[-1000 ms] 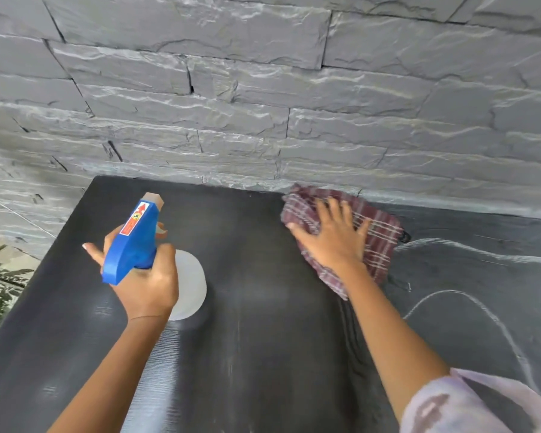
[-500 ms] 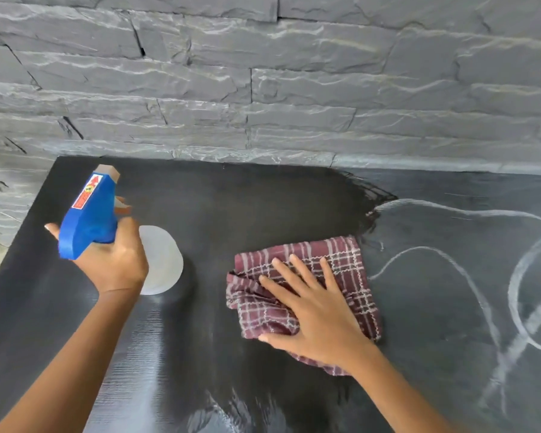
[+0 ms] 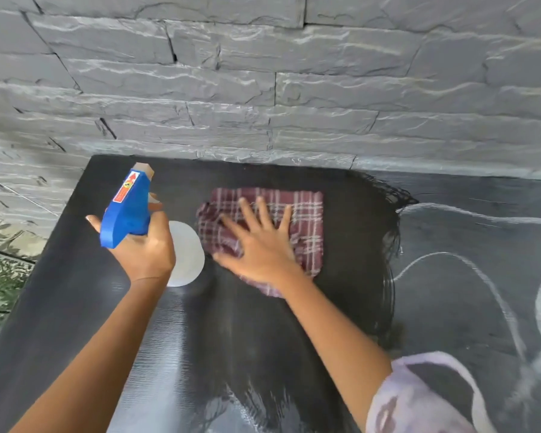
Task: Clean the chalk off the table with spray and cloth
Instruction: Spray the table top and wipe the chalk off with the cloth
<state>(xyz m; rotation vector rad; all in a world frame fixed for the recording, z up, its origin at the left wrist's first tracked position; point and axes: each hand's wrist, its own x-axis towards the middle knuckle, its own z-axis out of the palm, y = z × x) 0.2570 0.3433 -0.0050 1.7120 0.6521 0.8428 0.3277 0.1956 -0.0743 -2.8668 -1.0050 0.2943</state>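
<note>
Cloth [image 3: 306,214] partly hidden under flat right hand [image 3: 260,248]; left hand [image 3: 147,254] grips spray bottle [image 3: 125,210], body mostly hidden.

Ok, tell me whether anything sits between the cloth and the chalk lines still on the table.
Nothing visible does. The cloth lies flat under the right hand, and only bare table runs from its right edge to the chalk lines.
</note>
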